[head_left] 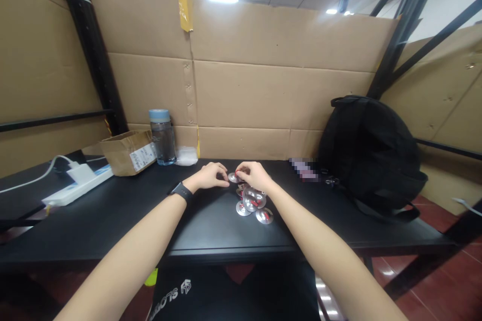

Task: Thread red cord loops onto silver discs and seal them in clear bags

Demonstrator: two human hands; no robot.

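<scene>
Several small shiny metal discs with domed centres and red parts, which look like finger cymbals (254,199), lie in an overlapping heap on the black table, beside and below my right wrist. My right hand (253,175) pinches the red part of one separate finger cymbal (232,178) just beyond the heap. Close by on the left, my left hand (213,175) curves towards that cymbal's rim. A gap shows between its thumb and fingers, and it holds nothing I can see. Part of the heap is hidden behind my right hand. A black watch is on my left wrist.
At the back left stand a water bottle (163,138), an open cardboard box (128,153) and a white power strip (81,184). To the right sits a black backpack (371,155), with a blurred-out item (304,169) beside it. Cardboard walls (244,85) enclose the table (211,235).
</scene>
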